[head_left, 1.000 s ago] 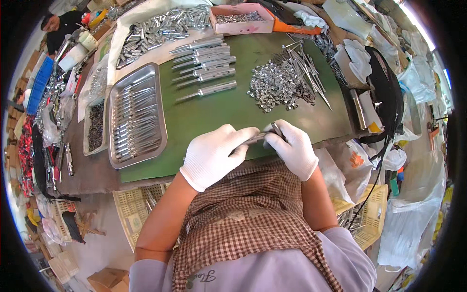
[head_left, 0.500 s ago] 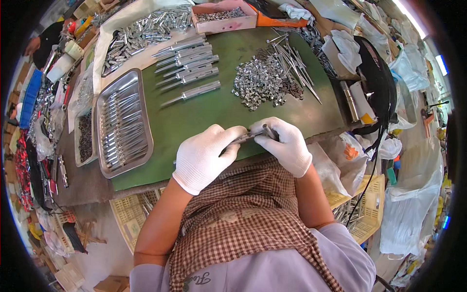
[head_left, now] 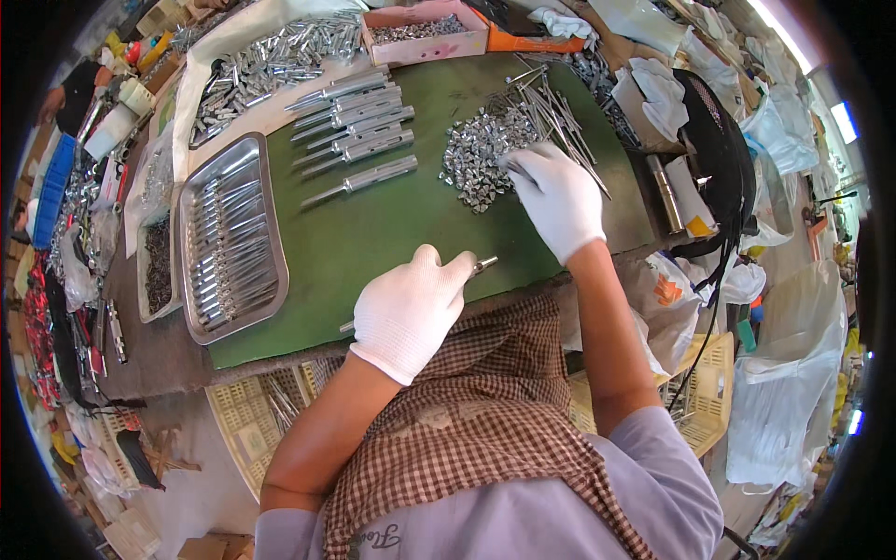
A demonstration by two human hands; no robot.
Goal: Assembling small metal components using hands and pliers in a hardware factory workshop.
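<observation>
My left hand [head_left: 411, 313], in a white glove, is closed around a slim metal rod [head_left: 485, 265]. The rod's bright end pokes out past the thumb and forefinger, and its other end shows beyond the heel of the hand. Over the right side of a pile of small silvery metal pieces [head_left: 481, 154], my gloved right hand [head_left: 560, 201] has its fingers pinched together. Whatever is between those fingertips is too small and dark to name. Long thin metal rods [head_left: 569, 121] lie just beyond that hand, and brownish small parts beside the pile are mostly hidden by it.
Several metal shafts with pointed tips [head_left: 359, 175] lie in a row on the green mat [head_left: 373, 229]. To the left stands a steel tray [head_left: 283, 280] of similar shafts. Farther back are loose metal cylinders [head_left: 271, 70] and a pink box [head_left: 425, 47] of small parts.
My right hand has left the rod and moved up and away to the pile of metal pieces. My left hand has stayed near the mat's front edge, still holding the rod.
</observation>
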